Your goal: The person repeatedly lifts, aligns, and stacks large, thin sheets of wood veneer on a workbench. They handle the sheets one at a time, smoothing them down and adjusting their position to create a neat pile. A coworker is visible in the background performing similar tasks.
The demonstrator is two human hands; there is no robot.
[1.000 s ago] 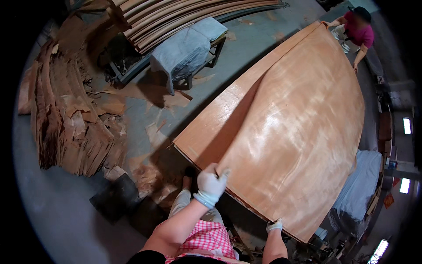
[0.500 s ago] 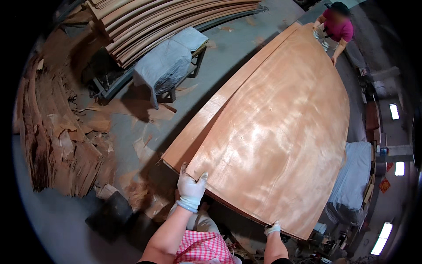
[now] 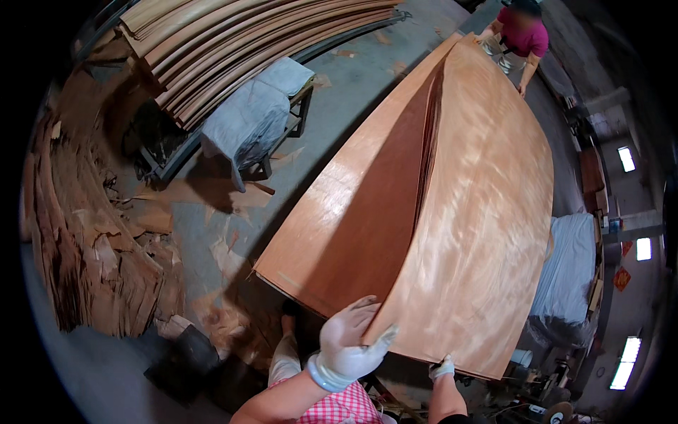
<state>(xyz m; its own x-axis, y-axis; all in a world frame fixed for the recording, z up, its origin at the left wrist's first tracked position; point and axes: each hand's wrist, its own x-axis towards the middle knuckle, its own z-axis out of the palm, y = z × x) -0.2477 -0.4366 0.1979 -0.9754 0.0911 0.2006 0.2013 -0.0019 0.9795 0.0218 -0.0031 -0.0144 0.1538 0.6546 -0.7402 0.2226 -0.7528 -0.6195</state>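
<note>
A bent stack of thin wood veneer sheets (image 3: 480,233) curves up off more wood veneer (image 3: 311,226) lying below it, with a dark gap between them on the left. My left hand (image 3: 349,343), in a white glove, holds the stack's raised near-left corner, fingers along the edge and thumb on the upper face. Further right, my gloved right hand (image 3: 443,367) grips the near edge, its fingers partly hidden under the sheets. At the far end, a co-worker (image 3: 522,35) in a magenta top has both hands at the stack's edge.
Curved wood sheets (image 3: 261,53) are piled on a metal rack at the back left, beside a stand covered in grey sheeting (image 3: 247,106). Torn veneer scraps (image 3: 99,247) heap up at the left. A covered pile (image 3: 565,268) stands to the right.
My left hand has moved right with the stack's left edge, which has lifted and folded over to the right. The gap above the lower veneer has widened. My right hand stays on the near edge.
</note>
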